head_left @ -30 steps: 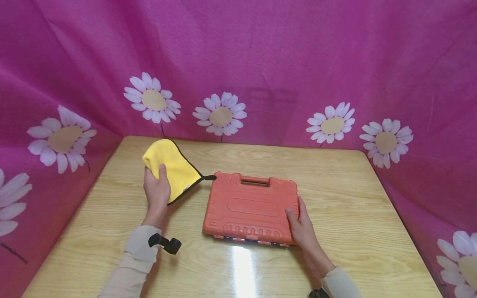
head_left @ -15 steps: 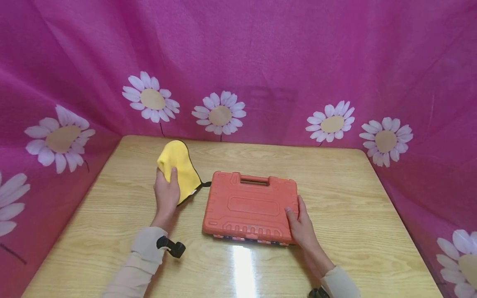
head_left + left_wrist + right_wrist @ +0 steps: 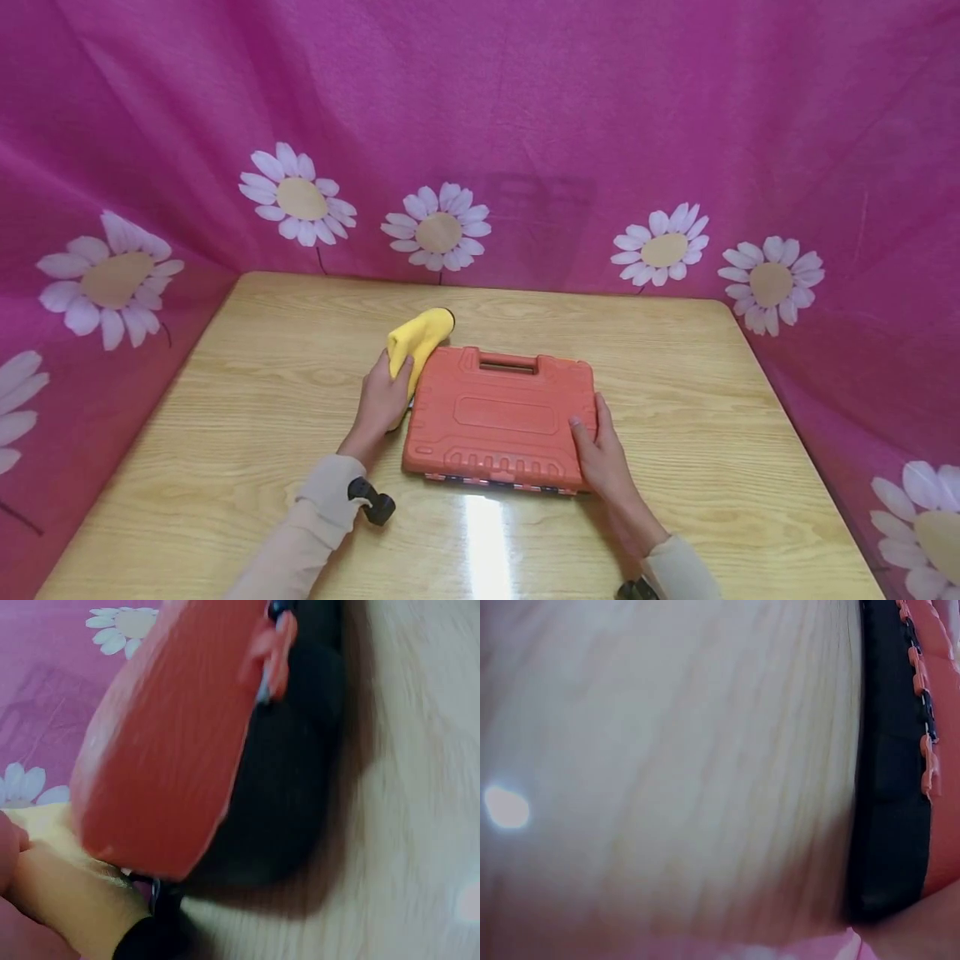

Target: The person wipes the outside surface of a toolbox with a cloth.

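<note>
A red plastic tool case (image 3: 504, 417) with a black lower half (image 3: 279, 787) lies closed on the wooden table, its handle at the far side. My left hand (image 3: 384, 396) grips a yellow cloth (image 3: 420, 337) with dark edging, right at the case's left side. In the left wrist view, part of the cloth (image 3: 45, 825) shows beside the case's corner. My right hand (image 3: 606, 462) holds the case by its right side, thumb on the lid and fingers along the edge. The right wrist view catches the hinged edge (image 3: 922, 712) of the case.
The light wooden table (image 3: 697, 375) surrounds the case. A magenta curtain (image 3: 525, 108) printed with white daisies closes off the back and both sides. Light glares off the tabletop in front of the case.
My left hand has moved right with the yellow cloth, from apart from the case to its left side. The cloth has folded narrower. My right hand stays on the case.
</note>
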A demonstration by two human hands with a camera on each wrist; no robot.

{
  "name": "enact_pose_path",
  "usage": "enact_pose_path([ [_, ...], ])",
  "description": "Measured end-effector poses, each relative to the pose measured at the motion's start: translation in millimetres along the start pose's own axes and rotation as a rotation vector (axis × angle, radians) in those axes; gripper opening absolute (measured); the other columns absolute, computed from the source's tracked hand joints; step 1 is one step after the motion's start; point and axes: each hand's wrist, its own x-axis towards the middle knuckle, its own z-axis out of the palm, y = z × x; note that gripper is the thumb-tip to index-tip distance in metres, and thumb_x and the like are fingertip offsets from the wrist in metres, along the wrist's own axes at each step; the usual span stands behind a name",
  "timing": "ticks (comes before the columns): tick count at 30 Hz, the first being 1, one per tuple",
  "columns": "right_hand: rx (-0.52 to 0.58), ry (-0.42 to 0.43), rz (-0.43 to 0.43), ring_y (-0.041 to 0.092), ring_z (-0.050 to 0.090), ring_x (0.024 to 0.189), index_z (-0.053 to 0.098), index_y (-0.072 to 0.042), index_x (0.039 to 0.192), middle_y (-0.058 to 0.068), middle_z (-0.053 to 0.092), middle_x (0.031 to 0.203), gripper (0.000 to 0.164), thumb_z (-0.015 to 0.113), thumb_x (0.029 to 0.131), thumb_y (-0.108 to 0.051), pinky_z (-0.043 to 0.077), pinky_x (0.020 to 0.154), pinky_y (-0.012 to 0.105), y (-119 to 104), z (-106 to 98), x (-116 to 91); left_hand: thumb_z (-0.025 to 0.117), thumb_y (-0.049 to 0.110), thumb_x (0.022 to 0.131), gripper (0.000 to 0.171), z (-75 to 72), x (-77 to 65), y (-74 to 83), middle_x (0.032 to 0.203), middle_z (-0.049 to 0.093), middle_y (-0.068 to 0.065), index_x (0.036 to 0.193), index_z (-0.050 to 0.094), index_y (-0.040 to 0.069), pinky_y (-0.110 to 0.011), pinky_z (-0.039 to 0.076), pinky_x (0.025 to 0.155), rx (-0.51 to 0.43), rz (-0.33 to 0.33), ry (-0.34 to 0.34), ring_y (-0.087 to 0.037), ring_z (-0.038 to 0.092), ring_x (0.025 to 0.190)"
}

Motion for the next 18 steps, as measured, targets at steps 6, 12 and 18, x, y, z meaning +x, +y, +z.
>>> enact_pose_path([
  [6, 0.008, 0.009, -0.008, 0.037, 0.019, 0.147, 0.003, -0.008, 0.161, 0.023, 0.017, 0.162, 0.072, 0.046, 0.108, -0.029, 0.015, 0.119, 0.054, 0.6, 3.2, 0.6, 0.05, 0.03, 0.106, 0.047, 6.8, 1.5, 0.2, 0.12, 0.06, -0.019, 0.142, 0.045, -0.001, -0.048, 0.047, 0.098, -0.058, -0.135, -0.108, -0.03, 0.057, 0.112],
  [12, -0.002, 0.016, 0.005, 0.037, 0.018, 0.148, 0.001, -0.007, 0.161, 0.024, 0.017, 0.162, 0.078, 0.051, 0.106, -0.032, 0.015, 0.119, 0.054, -1.9, 4.0, -0.6, 0.05, 0.032, 0.105, 0.043, 8.5, 0.8, 1.8, 0.104, 0.062, -0.012, 0.137, 0.05, 0.003, -0.042, 0.049, 0.09, -0.063, -0.192, -0.155, -0.024, 0.058, 0.097],
  [18, 0.004, 0.014, 0.018, 0.037, 0.017, 0.148, 0.0, -0.007, 0.16, 0.023, 0.016, 0.162, 0.078, 0.05, 0.106, -0.032, 0.014, 0.119, 0.053, -3.2, 3.7, -1.8, 0.045, 0.032, 0.107, 0.044, 7.5, -0.6, 0.8, 0.103, 0.062, -0.013, 0.14, 0.048, 0.002, -0.043, 0.048, 0.091, -0.057, -0.226, -0.171, -0.025, 0.059, 0.097],
])
